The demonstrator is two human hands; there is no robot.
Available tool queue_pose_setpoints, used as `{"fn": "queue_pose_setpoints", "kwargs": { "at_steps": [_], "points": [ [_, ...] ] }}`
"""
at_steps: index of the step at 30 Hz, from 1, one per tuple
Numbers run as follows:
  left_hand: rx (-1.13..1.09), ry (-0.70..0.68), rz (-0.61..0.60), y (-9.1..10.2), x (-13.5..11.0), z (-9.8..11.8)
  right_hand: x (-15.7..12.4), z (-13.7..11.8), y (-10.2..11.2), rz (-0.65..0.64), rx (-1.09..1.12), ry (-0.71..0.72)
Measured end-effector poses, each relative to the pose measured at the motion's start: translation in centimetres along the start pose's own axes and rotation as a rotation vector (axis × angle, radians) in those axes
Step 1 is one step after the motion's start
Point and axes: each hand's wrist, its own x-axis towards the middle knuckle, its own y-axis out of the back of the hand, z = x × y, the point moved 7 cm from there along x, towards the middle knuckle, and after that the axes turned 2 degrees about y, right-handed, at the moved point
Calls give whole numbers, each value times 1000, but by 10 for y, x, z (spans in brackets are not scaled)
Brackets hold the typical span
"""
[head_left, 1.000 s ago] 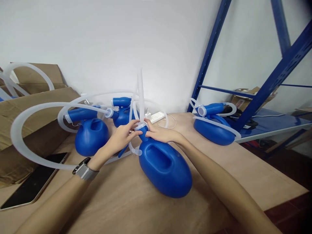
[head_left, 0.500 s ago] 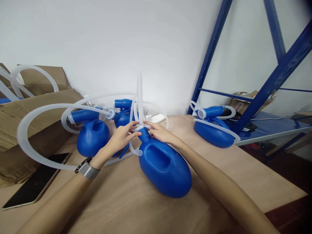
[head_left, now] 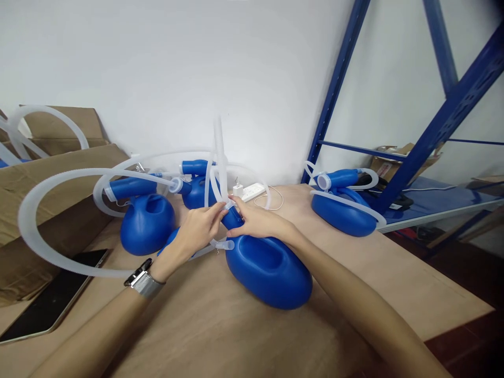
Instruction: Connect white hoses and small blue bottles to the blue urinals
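Note:
A blue plastic bottle with a recessed grip lies on its side before me, its neck pointing up and away. My right hand is closed round that neck, thumb on the near side. At the bottle's mouth, my left hand pinches the rim of a clear cap, partly hidden by fingers. From the cap a translucent ribbed hose rises against the wall. A short clear tube end rests beside the bottle, below my left fingers.
Other blue bottles with hoses stand at the left, behind my hands and at the right. A cardboard box and dark tablet are left. A power strip lies by the wall; blue shelving stands right.
My right hand has shifted down to wrap the neck, with its thumb now across the near side. My left fingers have drawn closer together at the cap. The upright hose leans slightly further left.

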Motion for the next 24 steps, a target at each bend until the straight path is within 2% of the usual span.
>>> {"fn": "queue_pose_setpoints", "kwargs": {
  "at_steps": [4,8,13,15,18,21,24],
  "points": [
    [-192,83,75,5,0,-3,1,3,2,-22,32,20],
    [-346,154,100,10,1,-9,1,4,4,-19,46,18],
    [-489,200,-1,12,4,-16,-1,1,2,-3,53,17],
    [-599,247,-57,5,6,-17,-1,0,2,7,56,8],
    [-886,352,-94,-12,16,-13,-1,3,-1,-7,61,-15],
    [-1142,502,-51,-33,31,-12,0,4,-2,-7,88,10],
    [-1213,596,49,-46,42,-16,0,6,-2,-8,107,1]
  ]
}}
